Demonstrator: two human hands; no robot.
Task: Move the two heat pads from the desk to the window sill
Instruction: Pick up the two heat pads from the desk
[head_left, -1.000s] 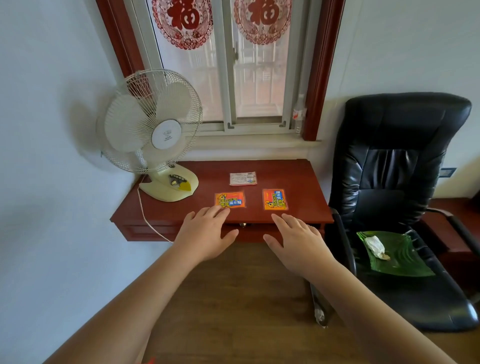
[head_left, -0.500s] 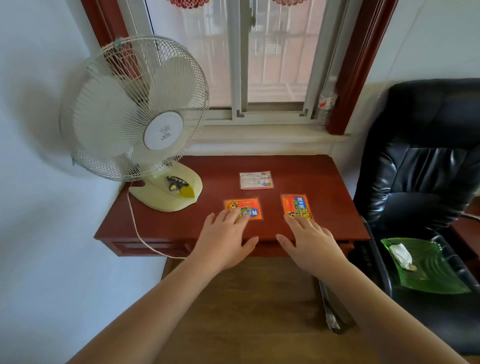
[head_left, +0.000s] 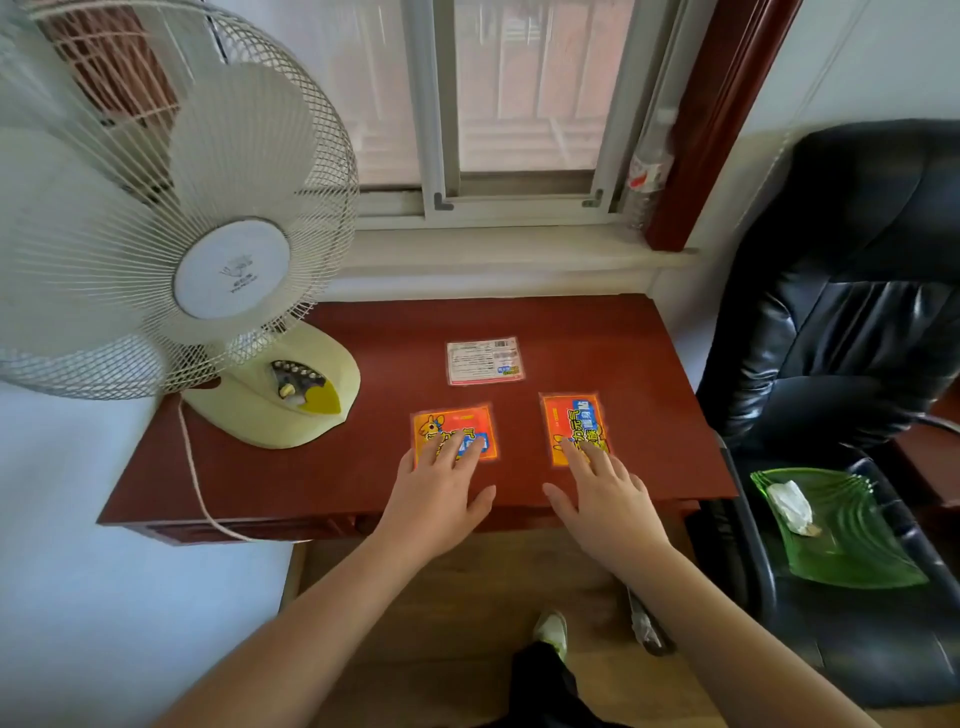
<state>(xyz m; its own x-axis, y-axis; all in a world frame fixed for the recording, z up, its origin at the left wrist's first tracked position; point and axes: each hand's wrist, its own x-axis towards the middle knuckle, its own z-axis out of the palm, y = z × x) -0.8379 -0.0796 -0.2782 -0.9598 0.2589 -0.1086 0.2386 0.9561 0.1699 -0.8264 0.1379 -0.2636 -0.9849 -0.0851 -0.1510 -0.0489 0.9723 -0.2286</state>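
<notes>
Two orange heat pad packets lie flat side by side on the red-brown desk (head_left: 363, 478). The left heat pad (head_left: 457, 423) is under the fingertips of my left hand (head_left: 441, 493), which rests flat with fingers spread. The right heat pad (head_left: 571, 421) has its near end covered by the fingertips of my right hand (head_left: 602, 493), also flat and spread. Neither packet is lifted. The pale window sill (head_left: 493, 254) runs behind the desk, below the sliding window.
A white packet (head_left: 484, 361) lies behind the two pads. A big white fan (head_left: 171, 223) stands on the desk's left. A plastic bottle (head_left: 649, 171) stands at the sill's right end. A black chair (head_left: 841, 322) holds a green dish (head_left: 852, 540).
I have come closer to the desk. Both hands moved forward, from short of the pads to resting with their fingertips on them.
</notes>
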